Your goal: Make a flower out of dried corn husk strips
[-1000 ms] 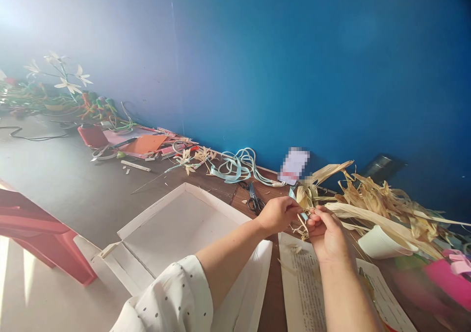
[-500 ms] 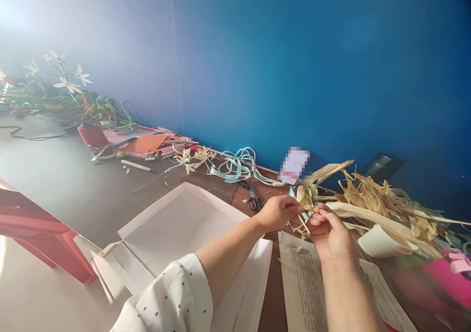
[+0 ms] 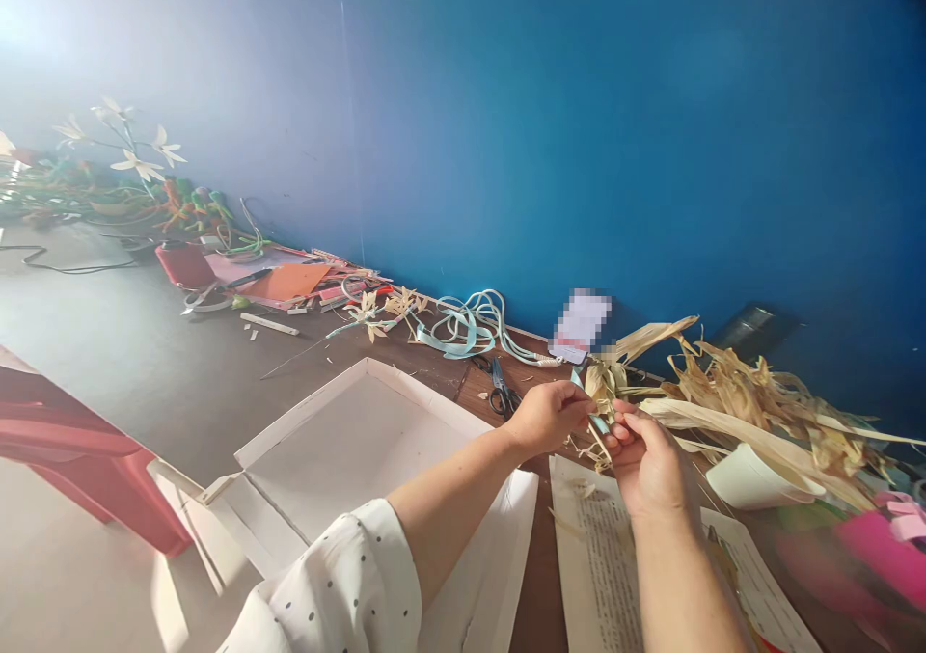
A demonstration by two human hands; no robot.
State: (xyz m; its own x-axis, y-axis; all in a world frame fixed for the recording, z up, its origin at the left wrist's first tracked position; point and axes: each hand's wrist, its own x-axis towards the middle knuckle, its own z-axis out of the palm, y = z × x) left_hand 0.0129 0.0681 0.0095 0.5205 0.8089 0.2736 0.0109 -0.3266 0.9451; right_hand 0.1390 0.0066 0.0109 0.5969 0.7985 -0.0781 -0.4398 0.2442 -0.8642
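Observation:
My left hand (image 3: pixel 548 420) reaches in from the left, thumb and fingers pinched together. Facing it, my right hand (image 3: pixel 651 460) is turned palm up with curled fingers, its thumb and forefinger closed. Between the fingertips is a thin, pale strip of corn husk (image 3: pixel 600 443); its exact shape is partly hidden. A bit of light blue ribbon (image 3: pixel 599 423) shows by the fingers. Just beyond the hands lie dry corn husks (image 3: pixel 752 393), and black-handled scissors (image 3: pixel 502 394) rest left of them.
An open white box lid (image 3: pixel 362 383) and printed sheets (image 3: pixel 589 528) lie nearest me. A cream cup (image 3: pixel 759 476) is tipped on its side at right. Pale blue cords (image 3: pixel 474 325), husk flowers (image 3: pixel 372 313) and a phone (image 3: pixel 579 327) line the blue wall. A red stool (image 3: pixel 87 450) stands left.
The fingertips of my two hands have drawn slightly apart, and more of the light blue ribbon shows between them. The view has shifted a little.

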